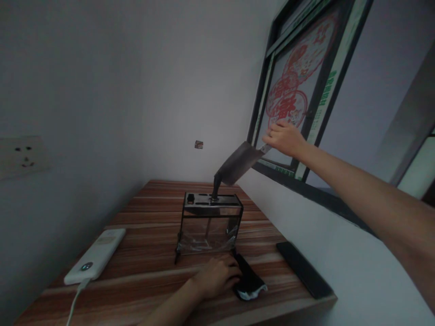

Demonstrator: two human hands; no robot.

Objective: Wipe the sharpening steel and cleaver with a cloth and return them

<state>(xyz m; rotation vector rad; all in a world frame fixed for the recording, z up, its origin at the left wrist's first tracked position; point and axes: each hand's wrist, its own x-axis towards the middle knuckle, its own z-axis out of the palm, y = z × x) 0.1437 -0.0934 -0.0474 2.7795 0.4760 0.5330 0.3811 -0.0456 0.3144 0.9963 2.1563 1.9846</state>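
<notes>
My right hand (284, 137) is raised at the right, its fingers wrapped round the handle of a broad-bladed cleaver (239, 163). The blade slants down to the left, above a knife rack (210, 210) with a dark metal frame and clear sides. A dark curved handle (216, 184) rises from the rack's top and overlaps the blade's lower corner in view; I cannot tell whether they touch. Palm down on the table, my left hand (219, 275) lies in front of the rack with fingers bent and apart. Its fingertips meet a black pouch-like piece (249, 278) with a whitish end.
On the wood-grain table (149, 253) a white power bank (97, 256) with a plugged-in cable lies at the left. A flat black slab (304, 269) rests along the right edge. Walls stand close on the left and behind, with a framed window (306, 81) at the right.
</notes>
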